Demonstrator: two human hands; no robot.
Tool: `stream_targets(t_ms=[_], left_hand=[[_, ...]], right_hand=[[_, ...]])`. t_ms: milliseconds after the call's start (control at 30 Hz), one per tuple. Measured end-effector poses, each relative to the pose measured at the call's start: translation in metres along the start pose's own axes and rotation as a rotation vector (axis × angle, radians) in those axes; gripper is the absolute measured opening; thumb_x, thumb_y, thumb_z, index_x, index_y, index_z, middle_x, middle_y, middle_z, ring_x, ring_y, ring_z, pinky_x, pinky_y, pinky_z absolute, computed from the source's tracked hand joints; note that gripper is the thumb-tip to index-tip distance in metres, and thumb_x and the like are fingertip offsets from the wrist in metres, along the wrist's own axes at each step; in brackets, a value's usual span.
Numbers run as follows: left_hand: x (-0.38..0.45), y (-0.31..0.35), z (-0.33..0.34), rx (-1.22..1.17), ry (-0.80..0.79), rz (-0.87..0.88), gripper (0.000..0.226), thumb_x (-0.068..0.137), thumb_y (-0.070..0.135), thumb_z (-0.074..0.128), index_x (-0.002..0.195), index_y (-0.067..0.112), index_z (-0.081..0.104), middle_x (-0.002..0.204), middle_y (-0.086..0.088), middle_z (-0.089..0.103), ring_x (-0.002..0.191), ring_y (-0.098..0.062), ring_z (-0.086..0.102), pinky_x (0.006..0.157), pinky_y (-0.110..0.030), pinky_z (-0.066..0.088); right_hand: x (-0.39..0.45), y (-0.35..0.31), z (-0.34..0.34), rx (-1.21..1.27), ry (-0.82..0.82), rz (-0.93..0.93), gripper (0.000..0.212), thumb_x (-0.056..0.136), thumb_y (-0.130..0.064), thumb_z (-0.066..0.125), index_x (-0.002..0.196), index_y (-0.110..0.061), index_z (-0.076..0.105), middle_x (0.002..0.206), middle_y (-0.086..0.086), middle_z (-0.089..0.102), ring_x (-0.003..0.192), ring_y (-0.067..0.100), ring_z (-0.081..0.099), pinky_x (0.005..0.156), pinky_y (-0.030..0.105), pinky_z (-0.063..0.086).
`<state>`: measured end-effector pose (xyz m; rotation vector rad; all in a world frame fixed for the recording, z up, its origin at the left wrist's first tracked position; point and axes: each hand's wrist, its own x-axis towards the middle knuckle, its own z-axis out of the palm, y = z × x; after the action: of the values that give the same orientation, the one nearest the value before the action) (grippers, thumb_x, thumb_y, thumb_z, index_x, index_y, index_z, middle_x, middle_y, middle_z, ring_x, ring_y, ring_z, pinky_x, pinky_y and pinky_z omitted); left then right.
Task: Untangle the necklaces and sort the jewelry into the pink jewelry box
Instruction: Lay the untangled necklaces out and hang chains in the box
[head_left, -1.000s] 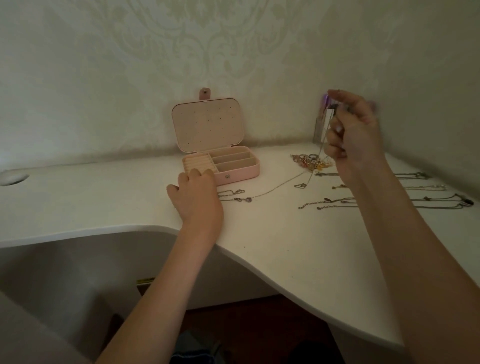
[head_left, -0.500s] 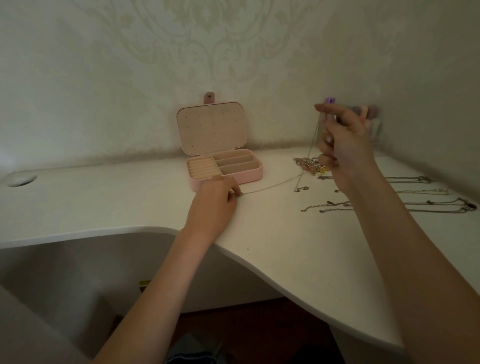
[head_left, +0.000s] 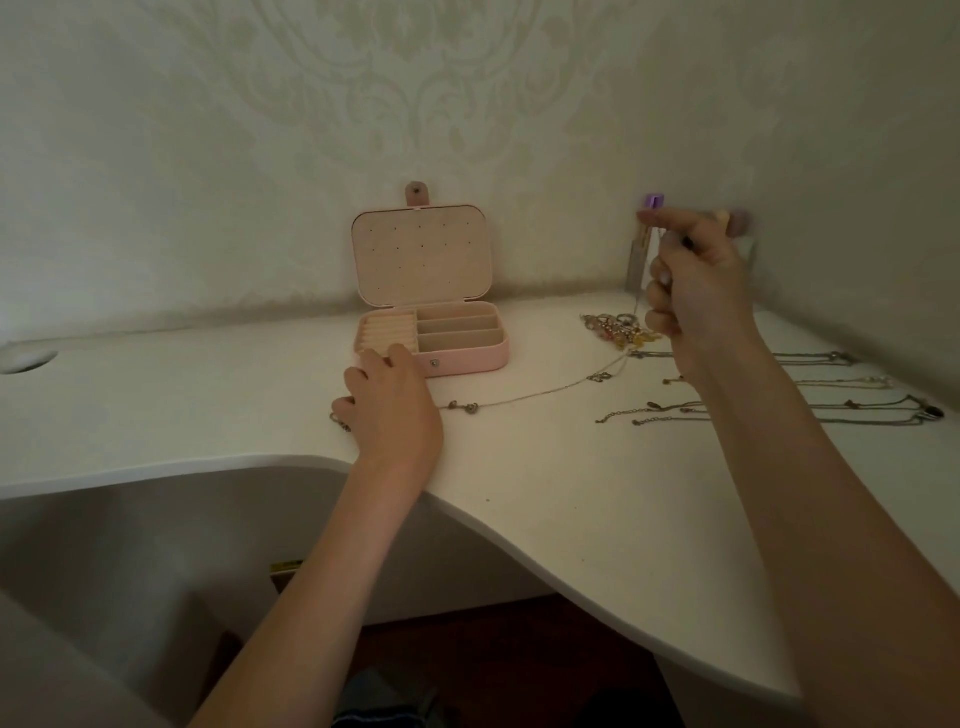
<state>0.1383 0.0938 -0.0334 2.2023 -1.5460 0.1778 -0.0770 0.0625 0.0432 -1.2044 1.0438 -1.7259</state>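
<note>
Necklace (head_left: 530, 397) trails across the desk (head_left: 519, 519) from in front of the pink jewelry box (head_left: 431, 338) | head view: right hand (head_left: 696, 291) pinches its raised end; left hand (head_left: 389, 405), pinching half a second ago, now lies flat, fingers relaxed, pinning the other end | judged: chain nearly freed, not yet boxed.
</note>
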Motion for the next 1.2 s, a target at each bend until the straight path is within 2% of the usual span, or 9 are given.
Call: stream_targets(t_ms=[167, 367, 533, 633, 767, 867, 967, 1067, 1200], left_hand=[[-0.001, 0.003, 0.0, 0.056, 0.036, -0.069, 0.037, 0.087, -0.004, 0.04, 0.122, 0.006, 0.036, 0.124, -0.018, 0.039, 0.11, -0.036, 0.039, 0.087, -0.046, 0.036], [0.001, 0.004, 0.0, 0.062, 0.006, -0.112, 0.042, 0.085, -0.006, 0.04, 0.124, 0.007, 0.034, 0.124, -0.019, 0.037, 0.113, -0.037, 0.036, 0.089, -0.049, 0.035], [0.0, 0.005, -0.001, 0.038, 0.074, -0.049, 0.042, 0.084, -0.009, 0.039, 0.123, 0.006, 0.036, 0.123, -0.02, 0.038, 0.11, -0.037, 0.037, 0.086, -0.048, 0.036], [0.0, -0.001, 0.0, -0.248, 0.225, 0.301, 0.036, 0.085, -0.003, 0.048, 0.12, 0.004, 0.047, 0.123, -0.018, 0.044, 0.11, -0.035, 0.041, 0.087, -0.044, 0.038], [-0.002, -0.003, -0.001, -0.476, -0.229, 0.695, 0.045, 0.088, 0.034, 0.063, 0.131, 0.025, 0.053, 0.14, 0.002, 0.043, 0.13, -0.016, 0.032, 0.108, -0.023, 0.021], [-0.001, 0.0, 0.0, -0.559, -0.387, 0.679, 0.022, 0.086, 0.033, 0.066, 0.106, 0.025, 0.068, 0.128, 0.005, 0.056, 0.121, -0.01, 0.048, 0.106, -0.031, 0.039], [-0.002, -0.001, -0.002, -0.685, -0.414, 0.608, 0.008, 0.088, 0.019, 0.065, 0.082, 0.017, 0.059, 0.11, 0.002, 0.065, 0.103, -0.01, 0.06, 0.095, -0.024, 0.047], [-0.002, -0.003, -0.002, -0.691, -0.352, 0.58, 0.02, 0.093, 0.014, 0.057, 0.077, 0.024, 0.048, 0.101, 0.005, 0.066, 0.095, -0.005, 0.06, 0.082, -0.015, 0.046], [-0.002, -0.006, -0.003, -0.709, -0.317, 0.546, 0.013, 0.091, 0.019, 0.059, 0.083, 0.021, 0.049, 0.091, 0.005, 0.065, 0.081, -0.003, 0.059, 0.071, -0.017, 0.043]], right_hand=[[0.001, 0.006, 0.001, -0.21, 0.015, -0.158, 0.028, 0.1, -0.013, 0.041, 0.098, -0.026, 0.066, 0.061, -0.008, 0.041, 0.047, 0.006, 0.028, 0.041, 0.018, 0.027], [0.013, 0.017, -0.009, -0.426, 0.178, -0.282, 0.031, 0.09, -0.026, 0.039, 0.081, -0.044, 0.063, 0.105, -0.002, 0.063, 0.098, 0.02, 0.059, 0.086, 0.041, 0.051], [0.012, 0.019, -0.008, -0.495, 0.109, -0.335, 0.031, 0.096, -0.02, 0.039, 0.088, -0.038, 0.064, 0.079, -0.013, 0.057, 0.068, 0.003, 0.044, 0.063, 0.024, 0.035], [0.011, 0.02, -0.005, -0.419, 0.039, -0.32, 0.029, 0.099, -0.01, 0.04, 0.1, -0.021, 0.066, 0.068, -0.023, 0.048, 0.055, -0.004, 0.043, 0.058, 0.011, 0.031], [0.008, 0.018, 0.0, -0.328, 0.02, -0.31, 0.026, 0.099, -0.007, 0.041, 0.103, -0.015, 0.065, 0.057, -0.03, 0.051, 0.05, -0.003, 0.041, 0.056, 0.008, 0.032], [0.011, 0.019, -0.002, -0.257, 0.005, -0.279, 0.028, 0.1, -0.008, 0.039, 0.104, -0.016, 0.065, 0.047, -0.019, 0.042, 0.044, 0.004, 0.028, 0.045, 0.013, 0.026], [0.014, 0.022, -0.008, -0.244, 0.015, -0.274, 0.029, 0.1, -0.009, 0.039, 0.102, -0.02, 0.065, 0.046, -0.018, 0.039, 0.045, 0.004, 0.025, 0.044, 0.015, 0.025], [0.019, 0.026, -0.013, -0.288, 0.022, -0.313, 0.024, 0.096, -0.024, 0.043, 0.097, -0.028, 0.067, 0.068, -0.017, 0.051, 0.058, 0.004, 0.034, 0.055, 0.014, 0.03], [0.026, 0.032, -0.021, -0.382, 0.044, -0.317, 0.027, 0.088, -0.035, 0.04, 0.09, -0.041, 0.066, 0.112, 0.012, 0.055, 0.09, 0.017, 0.049, 0.077, 0.024, 0.044]])
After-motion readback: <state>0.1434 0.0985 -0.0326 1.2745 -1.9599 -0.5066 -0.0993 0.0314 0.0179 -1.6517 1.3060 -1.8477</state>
